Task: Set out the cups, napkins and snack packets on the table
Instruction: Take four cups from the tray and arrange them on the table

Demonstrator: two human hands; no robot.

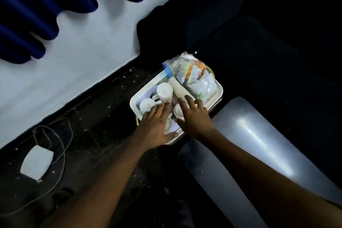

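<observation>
Where left hand [157, 124] spreads, cups [164, 92] just beside, snack packets [196, 77] beyond.

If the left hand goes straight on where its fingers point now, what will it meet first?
Most likely the tall white cup on the tray: the left hand points right at it, though the height between them is unclear.

We find no legible text, brand, number or sign in this view. Two white handled cups [164, 91] each carry a small red mark, too blurred to read. The clear plastic bag of snack packets [194, 74] shows orange and green print, but we can make out no lettering.
</observation>
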